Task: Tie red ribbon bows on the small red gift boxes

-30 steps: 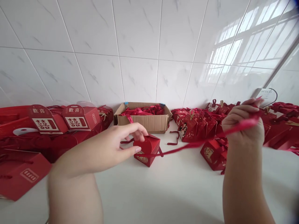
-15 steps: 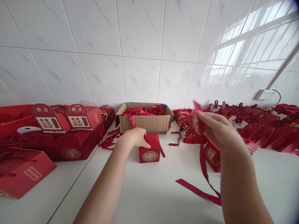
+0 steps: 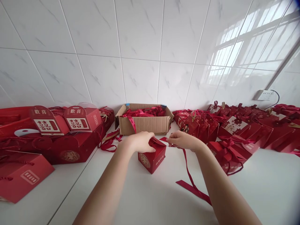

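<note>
A small red gift box [image 3: 153,159] with a gold round emblem stands on the white table, turned with one corner toward me. My left hand [image 3: 142,141] grips its top from the left, the thumb on the near side. Just right of the box, my right hand [image 3: 184,140] pinches a dark red ribbon [image 3: 187,165] near one end. That end points at the box's top edge; I cannot tell whether it touches. The rest of the ribbon hangs down and trails on the table below my right wrist.
Behind the box stands a cardboard box [image 3: 150,125] filled with red ribbons. Larger red boxes [image 3: 70,150] are stacked at left, and a red box with a bow [image 3: 228,153] sits right of my right forearm. Many more red boxes [image 3: 253,128] line the wall, below a power socket [image 3: 264,95].
My right hand has come down and left, bringing the ribbon end beside the gift box. My left hand has turned the box so that a corner faces me.
</note>
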`<act>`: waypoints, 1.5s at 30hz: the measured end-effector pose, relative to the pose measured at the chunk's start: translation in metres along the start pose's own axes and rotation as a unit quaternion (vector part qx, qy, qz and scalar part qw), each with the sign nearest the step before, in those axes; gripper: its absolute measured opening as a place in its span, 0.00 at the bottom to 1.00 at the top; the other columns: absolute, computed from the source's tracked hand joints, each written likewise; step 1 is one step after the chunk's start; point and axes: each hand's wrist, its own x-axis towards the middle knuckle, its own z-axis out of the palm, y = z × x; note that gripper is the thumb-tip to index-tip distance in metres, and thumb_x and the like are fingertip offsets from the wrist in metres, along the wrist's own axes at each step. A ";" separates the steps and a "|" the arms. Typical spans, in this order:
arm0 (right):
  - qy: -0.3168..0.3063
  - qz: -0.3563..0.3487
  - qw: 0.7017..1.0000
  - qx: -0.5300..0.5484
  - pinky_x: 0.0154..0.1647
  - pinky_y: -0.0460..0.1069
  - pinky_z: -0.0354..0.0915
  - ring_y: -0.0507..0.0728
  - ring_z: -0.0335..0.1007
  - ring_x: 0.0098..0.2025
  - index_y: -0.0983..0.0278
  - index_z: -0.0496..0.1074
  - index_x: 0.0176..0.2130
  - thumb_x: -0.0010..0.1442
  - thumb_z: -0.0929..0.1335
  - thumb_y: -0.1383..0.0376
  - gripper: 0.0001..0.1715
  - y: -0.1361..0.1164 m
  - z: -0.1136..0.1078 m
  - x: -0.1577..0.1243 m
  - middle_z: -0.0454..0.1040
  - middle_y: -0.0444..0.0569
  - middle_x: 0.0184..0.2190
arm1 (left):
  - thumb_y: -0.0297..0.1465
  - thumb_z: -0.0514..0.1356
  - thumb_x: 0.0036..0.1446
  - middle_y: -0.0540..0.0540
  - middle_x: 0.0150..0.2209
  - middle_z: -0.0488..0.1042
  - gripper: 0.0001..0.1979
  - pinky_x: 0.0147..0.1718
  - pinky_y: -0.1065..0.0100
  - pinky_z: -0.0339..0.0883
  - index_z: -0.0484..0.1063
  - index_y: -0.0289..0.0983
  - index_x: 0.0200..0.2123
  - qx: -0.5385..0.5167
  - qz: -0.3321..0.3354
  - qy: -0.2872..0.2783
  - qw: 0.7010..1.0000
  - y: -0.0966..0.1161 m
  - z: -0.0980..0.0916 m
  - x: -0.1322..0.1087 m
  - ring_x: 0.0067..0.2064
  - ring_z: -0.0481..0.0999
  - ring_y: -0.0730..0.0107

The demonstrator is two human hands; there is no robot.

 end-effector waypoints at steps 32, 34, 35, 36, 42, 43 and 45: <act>0.021 -0.152 0.987 0.046 0.27 0.45 0.59 0.51 0.62 0.32 0.61 0.71 0.43 0.60 0.62 0.53 0.18 -0.002 -0.002 -0.003 0.71 0.48 0.38 | 0.32 0.54 0.54 0.51 0.33 0.75 0.06 0.36 0.65 0.66 0.63 0.42 0.37 -0.184 0.215 0.188 0.941 0.017 0.009 0.003 0.36 0.74 0.68; 0.024 -0.162 0.985 0.053 0.27 0.45 0.58 0.50 0.61 0.30 0.62 0.72 0.42 0.60 0.62 0.52 0.19 -0.002 -0.002 -0.002 0.70 0.47 0.35 | 0.32 0.54 0.54 0.52 0.32 0.75 0.06 0.35 0.66 0.66 0.62 0.42 0.37 -0.186 0.215 0.201 0.937 0.017 0.009 0.004 0.35 0.73 0.68; 0.024 -0.166 0.984 0.058 0.26 0.45 0.57 0.50 0.59 0.29 0.62 0.72 0.41 0.60 0.62 0.52 0.19 -0.002 -0.002 -0.002 0.69 0.46 0.33 | 0.31 0.54 0.54 0.52 0.32 0.74 0.06 0.35 0.67 0.66 0.62 0.42 0.37 -0.191 0.217 0.209 0.934 0.018 0.009 0.004 0.35 0.73 0.68; 0.024 -0.167 0.984 0.064 0.25 0.45 0.56 0.50 0.57 0.28 0.62 0.72 0.40 0.60 0.62 0.51 0.20 -0.003 -0.002 -0.002 0.68 0.45 0.31 | 0.31 0.54 0.54 0.52 0.32 0.73 0.06 0.35 0.67 0.66 0.62 0.42 0.37 -0.196 0.220 0.217 0.930 0.019 0.008 0.003 0.35 0.73 0.69; 0.004 -0.163 0.980 0.112 0.22 0.44 0.50 0.48 0.49 0.23 0.64 0.70 0.33 0.57 0.63 0.48 0.22 -0.005 -0.004 -0.007 0.59 0.41 0.23 | 0.32 0.54 0.55 0.52 0.31 0.70 0.05 0.36 0.69 0.67 0.61 0.42 0.36 -0.225 0.229 0.281 0.904 0.024 0.004 -0.005 0.38 0.73 0.69; 0.017 -0.167 0.978 0.120 0.22 0.44 0.49 0.48 0.49 0.23 0.65 0.69 0.31 0.57 0.64 0.48 0.22 -0.007 -0.005 -0.009 0.58 0.41 0.23 | 0.33 0.54 0.56 0.51 0.32 0.70 0.05 0.36 0.69 0.67 0.60 0.42 0.37 -0.229 0.223 0.294 0.901 0.024 0.003 -0.007 0.39 0.73 0.69; 0.065 -0.182 0.971 0.141 0.23 0.44 0.50 0.47 0.50 0.23 0.65 0.69 0.30 0.57 0.65 0.50 0.20 -0.010 -0.008 -0.014 0.59 0.40 0.22 | 0.37 0.54 0.56 0.50 0.36 0.71 0.08 0.34 0.69 0.67 0.60 0.42 0.38 -0.219 0.188 0.295 0.911 0.020 0.001 -0.010 0.38 0.73 0.68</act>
